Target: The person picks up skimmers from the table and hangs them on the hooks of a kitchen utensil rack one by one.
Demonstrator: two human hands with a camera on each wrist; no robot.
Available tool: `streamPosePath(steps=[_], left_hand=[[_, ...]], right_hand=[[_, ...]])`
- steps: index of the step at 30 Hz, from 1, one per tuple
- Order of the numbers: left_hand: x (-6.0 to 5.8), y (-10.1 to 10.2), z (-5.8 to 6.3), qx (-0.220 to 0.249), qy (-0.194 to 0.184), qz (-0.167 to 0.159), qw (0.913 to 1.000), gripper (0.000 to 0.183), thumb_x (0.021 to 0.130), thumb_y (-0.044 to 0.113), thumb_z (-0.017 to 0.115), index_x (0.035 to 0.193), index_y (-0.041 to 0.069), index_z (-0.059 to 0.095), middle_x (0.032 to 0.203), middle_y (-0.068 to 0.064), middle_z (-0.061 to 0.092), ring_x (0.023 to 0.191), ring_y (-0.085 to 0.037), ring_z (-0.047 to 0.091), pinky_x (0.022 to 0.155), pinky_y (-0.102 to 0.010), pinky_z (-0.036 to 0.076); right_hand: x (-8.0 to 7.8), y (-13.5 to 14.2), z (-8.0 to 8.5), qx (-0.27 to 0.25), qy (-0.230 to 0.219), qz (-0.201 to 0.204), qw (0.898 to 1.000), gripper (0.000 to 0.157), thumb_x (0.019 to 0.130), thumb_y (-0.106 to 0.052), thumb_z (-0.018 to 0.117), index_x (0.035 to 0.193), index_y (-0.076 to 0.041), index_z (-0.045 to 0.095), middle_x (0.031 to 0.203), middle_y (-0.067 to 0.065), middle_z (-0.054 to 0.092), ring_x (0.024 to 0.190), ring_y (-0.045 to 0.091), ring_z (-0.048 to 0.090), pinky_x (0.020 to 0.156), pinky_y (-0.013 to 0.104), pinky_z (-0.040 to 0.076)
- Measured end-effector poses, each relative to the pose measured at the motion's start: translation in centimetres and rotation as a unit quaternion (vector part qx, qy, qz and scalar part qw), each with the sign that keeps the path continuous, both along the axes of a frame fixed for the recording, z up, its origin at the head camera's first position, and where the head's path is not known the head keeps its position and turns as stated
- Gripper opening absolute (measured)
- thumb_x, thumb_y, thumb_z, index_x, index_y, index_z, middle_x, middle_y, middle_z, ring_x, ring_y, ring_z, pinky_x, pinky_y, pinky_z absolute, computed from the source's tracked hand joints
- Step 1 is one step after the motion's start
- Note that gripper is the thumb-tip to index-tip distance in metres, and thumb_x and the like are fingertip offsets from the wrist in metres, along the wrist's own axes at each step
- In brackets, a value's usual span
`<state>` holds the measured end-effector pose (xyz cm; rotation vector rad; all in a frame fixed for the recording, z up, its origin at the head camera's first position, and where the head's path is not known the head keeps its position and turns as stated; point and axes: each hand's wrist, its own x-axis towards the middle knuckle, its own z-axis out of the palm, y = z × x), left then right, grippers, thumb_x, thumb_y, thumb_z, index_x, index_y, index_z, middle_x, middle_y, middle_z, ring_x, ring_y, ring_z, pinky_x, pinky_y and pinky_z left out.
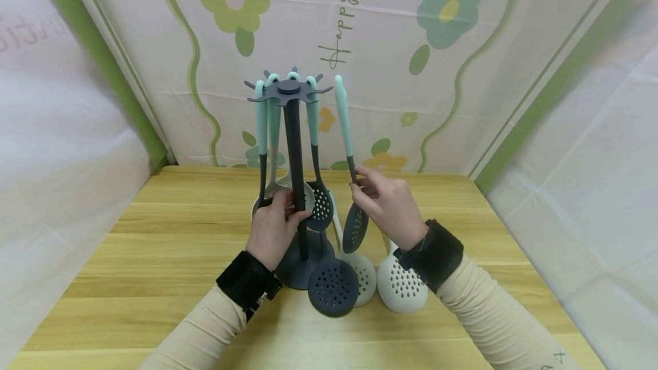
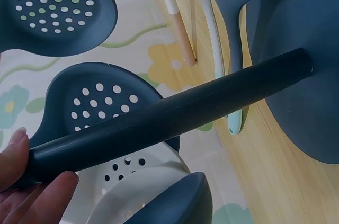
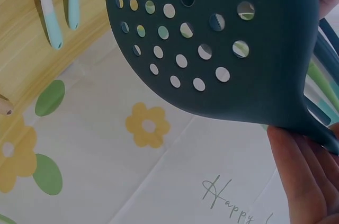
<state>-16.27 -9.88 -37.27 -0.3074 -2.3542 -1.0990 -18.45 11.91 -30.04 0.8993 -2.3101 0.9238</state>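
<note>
My left hand (image 1: 269, 237) grips the dark pole (image 2: 175, 114) of a utensil stand, thumb and fingers curled round it. The stand's hooked top (image 1: 289, 96) carries several mint-handled utensils, among them a dark skimmer (image 1: 323, 218) with round holes. Off to the right, my right hand (image 1: 389, 205) pinches the neck of another dark skimmer (image 3: 265, 94). Its mint handle (image 1: 343, 116) points up, beside the hooks and apart from them. The perforated head hangs below my fingers. Part of the hanging utensils is hidden behind my left hand.
On the wooden table (image 1: 169, 256) in front of the stand's round base (image 1: 293, 276) lie a dark skimmer (image 1: 333, 296), a pale one (image 1: 366, 290) partly under it, and a white one (image 1: 403, 300). A flowered cloth (image 1: 370, 113) hangs behind the table.
</note>
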Motion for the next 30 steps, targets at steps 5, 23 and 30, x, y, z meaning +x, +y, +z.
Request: streamPosePath(steps=[5, 23, 30], left_hand=[[-0.06, -0.01, -0.06, -0.004, 0.003, 0.000, 1.0000, 0.037, 0.087, 0.013, 0.076, 0.114, -0.003, 0.057, 0.106, -0.022, 0.073, 0.091, -0.031, 0.074, 0.075, -0.041, 0.060], [0.07, 0.03, 0.05, -0.005, 0.005, 0.003, 1.0000, 0.037, 0.086, 0.013, 0.076, 0.114, -0.003, 0.057, 0.104, -0.022, 0.073, 0.091, -0.030, 0.074, 0.074, -0.041, 0.060], [-0.06, 0.03, -0.09, -0.006, 0.003, 0.003, 1.0000, 0.037, 0.086, 0.012, 0.076, 0.114, -0.003, 0.057, 0.104, -0.022, 0.073, 0.091, -0.031, 0.074, 0.074, -0.042, 0.060]], right_hand=[[0.08, -0.02, -0.03, 0.000, 0.004, 0.001, 1.000, 0.029, 0.090, -0.001, 0.065, 0.117, 0.009, 0.065, 0.093, 0.019, 0.076, 0.076, 0.024, 0.076, 0.068, 0.033, 0.061], [0.02, -0.32, -0.06, 0.005, 0.021, 0.011, 1.000, 0.026, 0.089, -0.001, 0.065, 0.114, 0.007, 0.066, 0.092, 0.018, 0.076, 0.075, 0.023, 0.075, 0.066, 0.031, 0.061], [0.06, -0.43, -0.05, 0.008, 0.033, 0.016, 0.999, 0.023, 0.089, 0.001, 0.065, 0.111, 0.007, 0.066, 0.091, 0.018, 0.076, 0.073, 0.023, 0.075, 0.065, 0.029, 0.061]])
